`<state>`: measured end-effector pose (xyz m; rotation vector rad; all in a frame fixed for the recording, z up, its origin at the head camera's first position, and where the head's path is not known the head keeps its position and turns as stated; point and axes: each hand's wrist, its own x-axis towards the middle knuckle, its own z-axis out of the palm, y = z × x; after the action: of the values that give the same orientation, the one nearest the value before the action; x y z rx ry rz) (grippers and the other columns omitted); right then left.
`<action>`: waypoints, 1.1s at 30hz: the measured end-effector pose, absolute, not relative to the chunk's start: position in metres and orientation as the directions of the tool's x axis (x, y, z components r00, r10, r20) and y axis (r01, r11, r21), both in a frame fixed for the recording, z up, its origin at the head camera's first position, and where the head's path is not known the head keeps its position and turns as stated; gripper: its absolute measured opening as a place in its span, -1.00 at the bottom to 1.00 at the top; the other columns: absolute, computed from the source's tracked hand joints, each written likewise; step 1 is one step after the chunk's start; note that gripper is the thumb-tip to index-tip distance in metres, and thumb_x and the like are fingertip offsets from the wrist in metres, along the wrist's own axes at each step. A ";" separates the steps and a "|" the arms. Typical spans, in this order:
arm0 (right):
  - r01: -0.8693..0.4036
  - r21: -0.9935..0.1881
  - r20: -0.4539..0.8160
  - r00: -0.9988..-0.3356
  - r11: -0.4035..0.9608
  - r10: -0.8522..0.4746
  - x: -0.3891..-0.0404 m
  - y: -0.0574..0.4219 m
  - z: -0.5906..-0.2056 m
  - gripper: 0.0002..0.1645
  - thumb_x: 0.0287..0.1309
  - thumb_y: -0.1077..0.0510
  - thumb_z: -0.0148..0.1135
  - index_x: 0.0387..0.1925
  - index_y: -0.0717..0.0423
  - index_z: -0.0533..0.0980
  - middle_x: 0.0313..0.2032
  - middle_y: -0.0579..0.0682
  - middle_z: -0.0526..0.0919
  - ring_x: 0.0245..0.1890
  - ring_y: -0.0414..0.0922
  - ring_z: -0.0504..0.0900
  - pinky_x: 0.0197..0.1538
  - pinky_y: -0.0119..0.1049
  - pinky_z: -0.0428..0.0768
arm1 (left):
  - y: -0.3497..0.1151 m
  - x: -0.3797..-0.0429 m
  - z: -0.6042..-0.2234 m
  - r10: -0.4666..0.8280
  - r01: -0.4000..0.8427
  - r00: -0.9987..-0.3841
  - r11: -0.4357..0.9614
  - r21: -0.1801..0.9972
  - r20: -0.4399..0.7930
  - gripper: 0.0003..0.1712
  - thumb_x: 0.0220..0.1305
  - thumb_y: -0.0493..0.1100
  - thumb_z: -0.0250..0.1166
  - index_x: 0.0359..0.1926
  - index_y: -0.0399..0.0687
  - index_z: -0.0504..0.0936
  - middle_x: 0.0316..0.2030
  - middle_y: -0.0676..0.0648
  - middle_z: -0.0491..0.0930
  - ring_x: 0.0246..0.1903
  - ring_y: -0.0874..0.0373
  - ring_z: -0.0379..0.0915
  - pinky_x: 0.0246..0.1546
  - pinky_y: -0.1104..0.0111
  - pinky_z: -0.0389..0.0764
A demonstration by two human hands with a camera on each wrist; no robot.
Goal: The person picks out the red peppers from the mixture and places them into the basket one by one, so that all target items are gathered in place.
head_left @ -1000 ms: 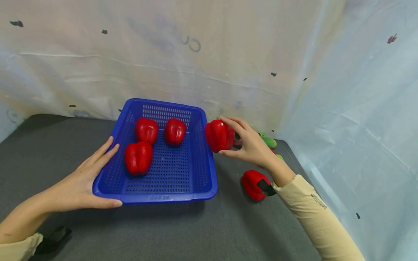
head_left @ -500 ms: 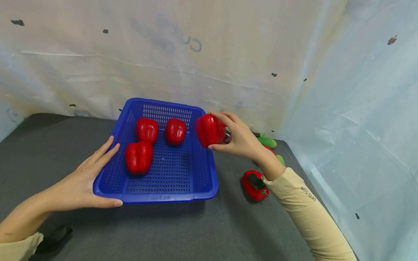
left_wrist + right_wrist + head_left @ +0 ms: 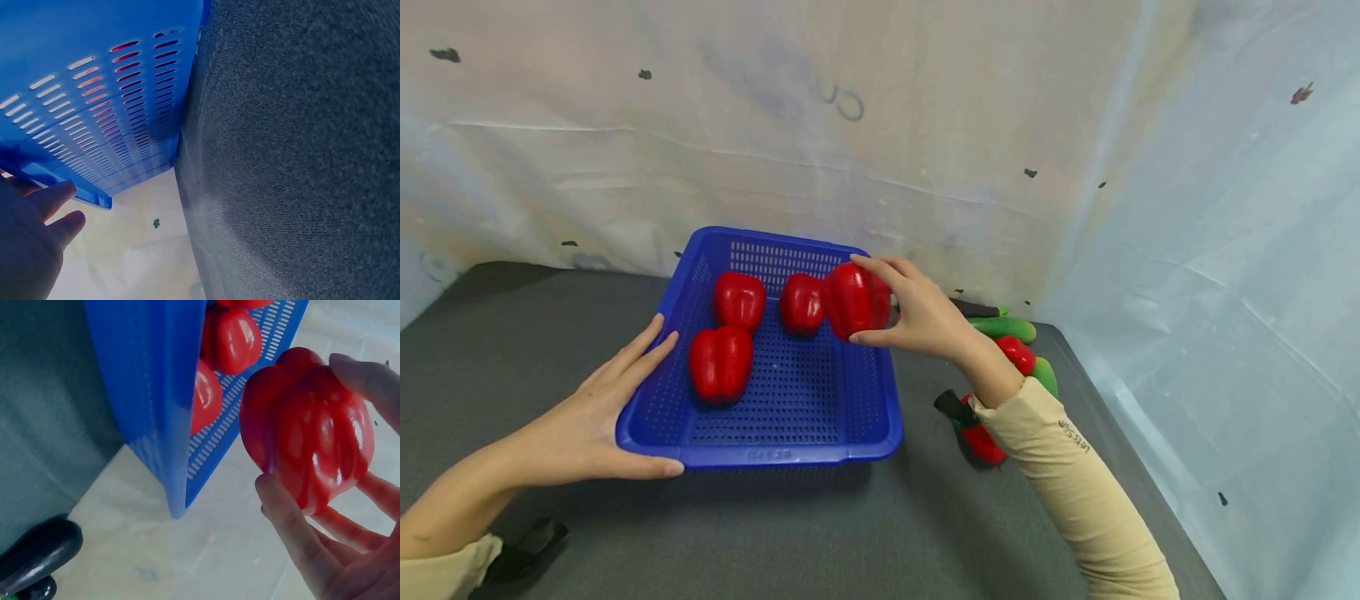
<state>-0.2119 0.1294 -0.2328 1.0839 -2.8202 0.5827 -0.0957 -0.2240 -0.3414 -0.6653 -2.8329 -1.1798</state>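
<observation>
Gripped by the fingers of the right hand [image 3: 925, 318] above the blue basket's [image 3: 767, 457] right side, the raised red pepper [image 3: 853, 302] was probably light, firm and slippery, best held across its sides, while the left hand [image 3: 587, 421], fingers outstretched, touched the rim.

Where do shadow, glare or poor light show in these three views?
Head view: a soft shadow on the dark grey textured tabletop below the blue perforated plastic basket; left wrist view: the bare left hand is underlit and bluish, while a pale sheen brightens part of the tabletop; right wrist view: white highlights glint on the glossy red bell pepper in the right hand.
</observation>
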 end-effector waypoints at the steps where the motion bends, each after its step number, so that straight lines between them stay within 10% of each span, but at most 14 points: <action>1: -0.652 -0.325 0.183 -0.754 0.685 -0.631 -0.212 0.127 -0.233 0.05 -0.09 -0.12 0.46 0.43 -0.11 0.18 0.27 0.03 0.34 0.04 -0.09 0.50 -0.10 -0.22 0.62 | -0.224 -0.096 -0.342 0.381 0.383 -0.910 0.628 0.677 0.162 0.47 -0.28 0.07 0.57 0.53 0.23 -0.25 0.52 0.04 -0.50 0.40 -0.47 -0.40 -0.03 -0.58 -0.08; 33: -0.480 -0.305 -0.070 -0.850 0.822 -0.522 -0.224 0.051 -0.267 0.06 -0.12 -0.09 0.47 0.42 -0.15 0.19 0.23 0.11 0.37 0.05 0.00 0.52 -0.02 -0.16 0.64 | -0.224 -0.096 -0.342 0.378 0.382 -0.911 0.622 0.684 0.165 0.45 -0.27 0.07 0.57 0.53 0.20 -0.23 0.52 0.03 -0.47 0.40 -0.46 -0.37 -0.04 -0.58 -0.04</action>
<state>-0.2240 0.0511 -0.2673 0.8692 -3.1420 0.4608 -0.0961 -0.2235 -0.3419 -0.6613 -2.8240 -1.1922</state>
